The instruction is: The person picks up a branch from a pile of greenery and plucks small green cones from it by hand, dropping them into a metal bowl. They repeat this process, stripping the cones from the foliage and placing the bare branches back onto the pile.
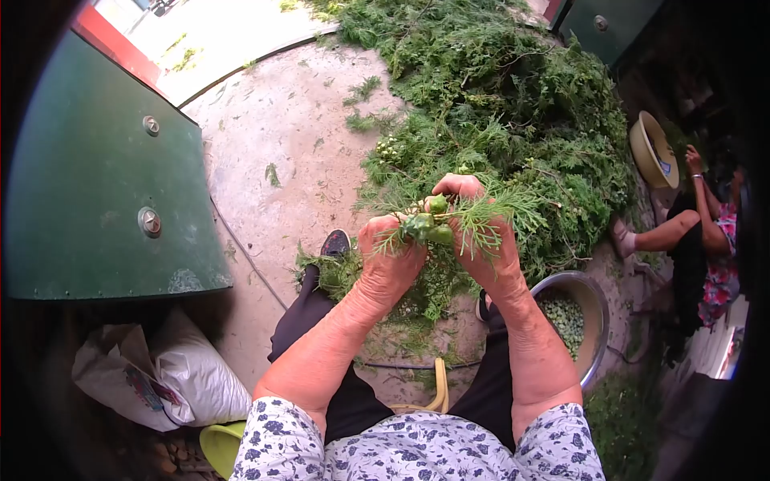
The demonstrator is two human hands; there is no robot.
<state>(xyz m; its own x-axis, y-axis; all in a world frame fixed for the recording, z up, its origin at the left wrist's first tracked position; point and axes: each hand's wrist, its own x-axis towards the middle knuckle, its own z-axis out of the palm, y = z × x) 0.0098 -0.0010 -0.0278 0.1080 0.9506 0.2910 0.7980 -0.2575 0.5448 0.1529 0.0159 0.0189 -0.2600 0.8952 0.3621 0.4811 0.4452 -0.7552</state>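
Up in front of me, both hands are closed round a feathery green conifer sprig (491, 215). My left hand (391, 255) grips its left part, with thin needles poking out past the fingers. My right hand (487, 252) pinches it close by, and the longer fronds fan out to the right. Bright green lumps (427, 227) show at the fingertips between the two hands; I cannot tell whether they are cones or finger covers. Below the hands, more cut greenery (433, 293) lies between my legs.
A large pile of conifer branches (513, 120) spreads ahead. At right stands a metal basin (597, 325) holding small green cones (564, 321). Beyond it, another person (714, 240) sits near a yellow basin (648, 152). A green metal door (104, 184) and white sacks (196, 373) are at left.
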